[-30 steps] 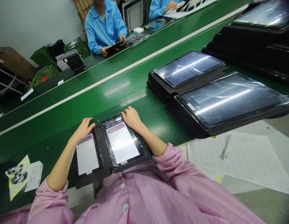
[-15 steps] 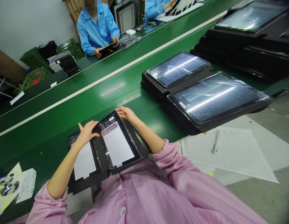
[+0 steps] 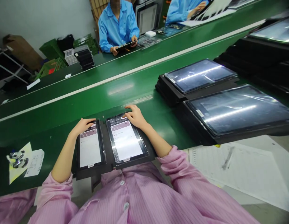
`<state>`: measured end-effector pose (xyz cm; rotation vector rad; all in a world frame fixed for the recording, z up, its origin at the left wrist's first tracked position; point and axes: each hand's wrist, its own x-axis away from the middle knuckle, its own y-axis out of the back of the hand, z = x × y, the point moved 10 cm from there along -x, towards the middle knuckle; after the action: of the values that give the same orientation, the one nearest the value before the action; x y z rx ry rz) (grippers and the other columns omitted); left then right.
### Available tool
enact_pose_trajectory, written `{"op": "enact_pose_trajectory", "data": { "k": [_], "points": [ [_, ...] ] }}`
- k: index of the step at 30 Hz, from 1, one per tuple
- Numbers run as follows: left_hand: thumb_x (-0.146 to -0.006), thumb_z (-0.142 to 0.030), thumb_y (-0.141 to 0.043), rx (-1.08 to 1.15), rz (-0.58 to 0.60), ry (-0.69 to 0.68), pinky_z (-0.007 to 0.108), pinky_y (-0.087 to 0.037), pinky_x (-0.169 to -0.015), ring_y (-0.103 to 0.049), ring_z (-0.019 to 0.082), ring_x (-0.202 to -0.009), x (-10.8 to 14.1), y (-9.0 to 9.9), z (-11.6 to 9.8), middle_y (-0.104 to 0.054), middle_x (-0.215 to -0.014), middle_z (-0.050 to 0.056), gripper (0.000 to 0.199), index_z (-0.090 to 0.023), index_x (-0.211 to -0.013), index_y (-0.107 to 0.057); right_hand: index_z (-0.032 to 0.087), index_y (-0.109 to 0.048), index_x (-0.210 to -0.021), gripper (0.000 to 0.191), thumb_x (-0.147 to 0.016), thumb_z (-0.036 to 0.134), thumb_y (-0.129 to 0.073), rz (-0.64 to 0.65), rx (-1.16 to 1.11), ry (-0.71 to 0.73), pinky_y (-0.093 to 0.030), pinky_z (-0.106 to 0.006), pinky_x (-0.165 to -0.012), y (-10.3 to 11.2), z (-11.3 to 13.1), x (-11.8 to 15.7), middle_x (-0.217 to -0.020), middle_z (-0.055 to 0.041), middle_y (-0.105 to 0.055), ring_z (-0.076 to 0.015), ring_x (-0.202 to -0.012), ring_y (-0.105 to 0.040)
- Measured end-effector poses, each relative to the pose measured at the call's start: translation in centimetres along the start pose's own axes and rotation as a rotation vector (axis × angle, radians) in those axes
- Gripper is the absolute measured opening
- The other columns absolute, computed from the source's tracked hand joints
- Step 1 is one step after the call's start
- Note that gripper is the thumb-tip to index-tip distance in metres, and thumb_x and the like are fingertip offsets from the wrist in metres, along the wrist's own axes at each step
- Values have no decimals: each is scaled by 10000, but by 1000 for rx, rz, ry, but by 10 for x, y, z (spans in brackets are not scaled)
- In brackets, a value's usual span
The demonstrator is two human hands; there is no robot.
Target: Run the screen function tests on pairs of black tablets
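Observation:
Two lit tablets lie side by side in a black foam tray (image 3: 109, 149) in front of me. My left hand (image 3: 81, 127) rests with outstretched fingers over the top of the left tablet (image 3: 90, 151), fingertips on its dark upper screen. At the upper right corner of the right tablet (image 3: 128, 143), my right hand (image 3: 136, 117) has its fingers apart, with one fingertip on or just over the screen. Both screens show a white panel with a purple band above it. Each tablet has a small white label at its bottom edge.
Stacked black trays with dark tablets (image 3: 240, 110) (image 3: 200, 74) stand to the right. Papers with a pen (image 3: 228, 158) lie below them. At left are a yellow paper (image 3: 12, 172) and a handwritten note (image 3: 35, 163). Across the green bench, a person in blue (image 3: 118, 26) holds a tablet.
My left hand has moved up off the left tablet's middle to its top. My right hand has shifted from the right tablet's top edge onto its upper corner. The camera view has turned slightly.

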<state>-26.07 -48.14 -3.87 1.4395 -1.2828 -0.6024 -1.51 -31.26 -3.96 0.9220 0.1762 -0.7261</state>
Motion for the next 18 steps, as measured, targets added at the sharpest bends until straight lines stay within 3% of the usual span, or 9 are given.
{"op": "enact_pose_trajectory", "data": {
  "k": [4,6,8,10,13,15,18],
  "points": [
    [-973,-441,-376,5,54,1,644,-12,-1214,-629,301,-1217,0,-9,2,-649,-1363,80,522,-245,-1420,-564,239,-806,-891,405,-1024,338,-437,-28,3,-13,-357,-535,-1064,5,-7,0,-1280,-110,-584,-319,-1239,-474],
    [-995,-436,-304,15,91,7,654,26,-1203,-563,299,-1310,1,-13,3,-578,-1447,81,542,-256,-1462,-512,237,-775,-1051,387,-1036,375,-414,-32,-81,-18,-361,-510,-1091,8,-14,0,-1284,-110,-580,-305,-1239,-492],
    [-990,-460,-320,0,134,7,684,76,-1173,-457,313,-1409,4,-16,4,-480,-1531,83,561,-280,-1508,-441,236,-669,-1274,393,-1019,458,-470,47,-182,-41,-367,-502,-1108,4,-22,1,-1315,-113,-573,-307,-1255,-494],
    [-926,-530,-466,-38,188,-9,723,100,-1136,-314,352,-1488,9,-22,3,-342,-1606,113,695,-287,-1563,-326,239,-489,-1470,658,-917,562,-639,187,-249,-58,-355,-539,-1123,-8,-27,5,-1407,-127,-523,-344,-1303,-457],
    [-737,-560,-714,-119,227,-44,762,104,-1101,-131,403,-1529,15,-28,-1,-133,-1652,172,1075,-265,-1607,-156,248,-278,-1591,1224,-602,592,-912,329,-252,-26,-299,-621,-1137,-21,-24,12,-1535,-160,-385,-433,-1379,-339],
    [-694,-529,-766,-141,185,-38,761,135,-1094,-226,414,-1506,14,-26,-1,-193,-1639,185,1109,-260,-1601,-186,253,-234,-1607,1362,-497,536,-970,356,-241,-5,-274,-633,-1142,-23,-20,14,-1559,-165,-346,-453,-1394,-303],
    [-808,-503,-676,-64,87,-35,701,149,-1145,-535,351,-1333,5,-18,0,-529,-1488,115,773,-275,-1504,-431,257,-261,-1597,1244,-575,453,-941,335,-282,-15,-280,-600,-1145,-21,-19,12,-1533,-148,-399,-423,-1373,-350]
  ]
}}
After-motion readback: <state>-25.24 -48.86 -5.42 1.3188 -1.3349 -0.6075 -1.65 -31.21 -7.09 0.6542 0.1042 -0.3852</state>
